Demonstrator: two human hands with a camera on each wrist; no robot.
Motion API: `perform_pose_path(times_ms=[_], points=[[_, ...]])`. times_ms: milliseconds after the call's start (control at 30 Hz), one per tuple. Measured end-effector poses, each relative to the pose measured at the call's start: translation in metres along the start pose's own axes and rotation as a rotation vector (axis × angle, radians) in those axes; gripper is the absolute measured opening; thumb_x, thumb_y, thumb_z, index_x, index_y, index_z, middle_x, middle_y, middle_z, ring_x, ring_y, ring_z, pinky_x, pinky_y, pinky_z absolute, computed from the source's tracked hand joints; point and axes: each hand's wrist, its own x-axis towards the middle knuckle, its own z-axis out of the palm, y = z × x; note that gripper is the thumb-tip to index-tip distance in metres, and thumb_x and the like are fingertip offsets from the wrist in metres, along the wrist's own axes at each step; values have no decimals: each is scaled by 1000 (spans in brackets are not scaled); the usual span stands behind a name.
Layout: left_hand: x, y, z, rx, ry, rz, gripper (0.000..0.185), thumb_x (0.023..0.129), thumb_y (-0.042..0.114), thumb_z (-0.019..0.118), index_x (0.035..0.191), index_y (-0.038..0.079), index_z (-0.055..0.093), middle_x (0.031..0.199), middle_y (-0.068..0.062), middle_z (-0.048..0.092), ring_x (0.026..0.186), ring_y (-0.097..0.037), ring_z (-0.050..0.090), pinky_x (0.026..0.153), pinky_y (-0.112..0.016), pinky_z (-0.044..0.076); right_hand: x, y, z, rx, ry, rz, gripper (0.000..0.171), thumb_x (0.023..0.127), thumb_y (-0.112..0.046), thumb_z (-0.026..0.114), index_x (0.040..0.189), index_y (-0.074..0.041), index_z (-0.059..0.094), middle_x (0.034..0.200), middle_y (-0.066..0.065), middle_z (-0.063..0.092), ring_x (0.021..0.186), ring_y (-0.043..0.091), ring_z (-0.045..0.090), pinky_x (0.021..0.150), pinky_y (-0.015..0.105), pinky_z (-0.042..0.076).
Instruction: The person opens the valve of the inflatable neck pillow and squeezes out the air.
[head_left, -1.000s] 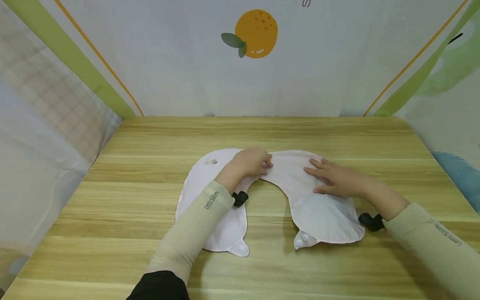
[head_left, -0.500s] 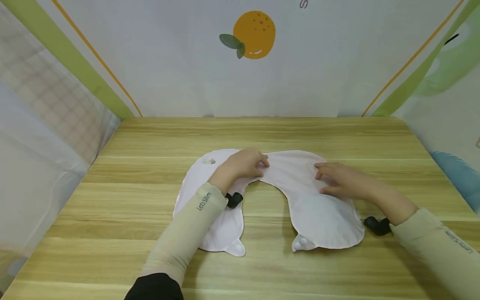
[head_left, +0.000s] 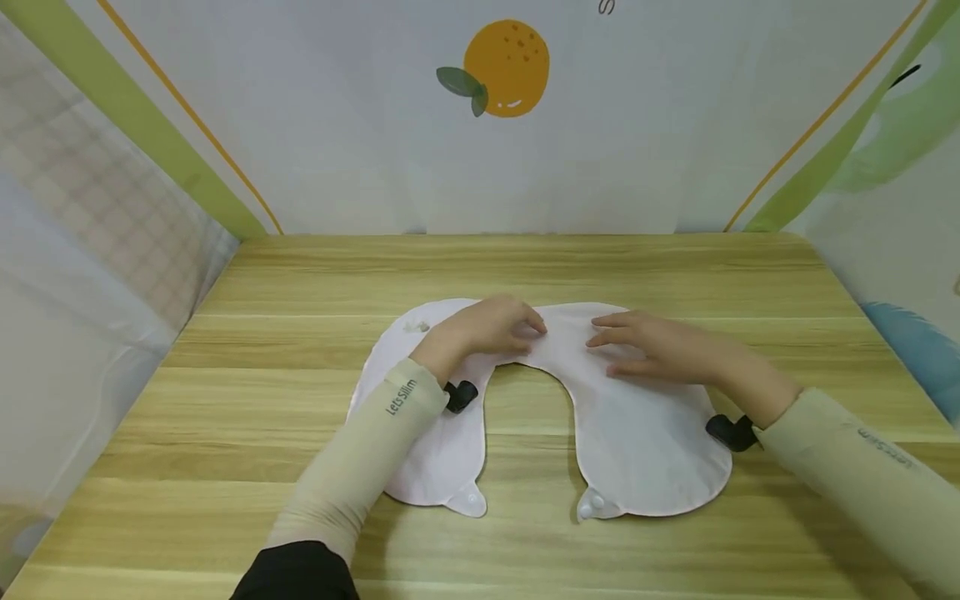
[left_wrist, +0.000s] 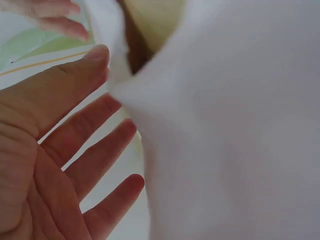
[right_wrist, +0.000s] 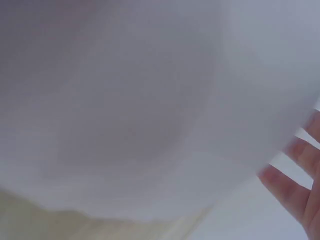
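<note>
One pale pink, U-shaped bib (head_left: 637, 425) lies flat, snaps nearest.

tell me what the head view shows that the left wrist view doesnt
Only the head view shows the whole U-shaped white pillow flat on the wooden table, its two end tabs, both beige sleeves and the orange picture on the wall. Only the left wrist view shows the left hand's palm from below, fingers spread and straight. Both show the left hand against the pillow, with the right hand close by.
</note>
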Motion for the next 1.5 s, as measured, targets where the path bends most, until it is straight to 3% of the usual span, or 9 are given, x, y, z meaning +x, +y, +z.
perform_pose_path(times_ms=[233,467,700,933,1133,1367,1500], points=[[-4,-6,4,5,-27,-24,36,91,14,71,127,9,68,143,-3,59,137,-21,50,117,-33,37,13,-4,12,3,-93,12,53,95,-29,67,144,-17,54,157,22,36,146,45,31,114,62,31],[-10,-9,4,8,-29,-64,39,91,16,72,129,12,67,149,3,53,136,-19,50,115,-33,39,12,-5,14,13,-97,13,55,96,-29,65,147,-16,50,157,27,32,143,55,27,113,68,28],[-15,-12,4,10,-15,-79,40,90,17,73,129,13,68,147,3,54,135,-19,52,113,-32,40,8,-3,15,49,-113,62,59,95,-36,65,149,-19,47,159,25,29,145,56,22,113,70,25],[-23,-19,3,-21,7,-95,37,89,15,74,126,11,69,145,1,55,124,-19,60,106,-33,47,6,-1,16,53,-122,98,64,93,-35,68,151,-20,45,162,21,25,148,53,17,113,70,24],[-31,-24,4,-67,24,-112,38,88,13,73,126,11,69,144,1,56,126,-19,59,107,-33,46,5,-2,15,48,-129,107,65,93,-35,68,151,-21,44,163,20,25,148,52,17,113,71,24],[-38,-28,4,-72,45,-122,37,89,14,73,126,10,69,144,-1,56,104,-16,62,96,-32,49,4,-1,15,21,-108,95,63,93,-37,67,150,-18,46,160,25,28,145,56,20,112,71,26],[-39,-26,3,-70,34,-141,37,89,14,73,125,9,69,144,-1,56,106,-18,63,97,-32,49,2,-1,14,11,-117,115,64,94,-40,66,151,-19,45,160,25,27,145,57,20,111,72,27]])
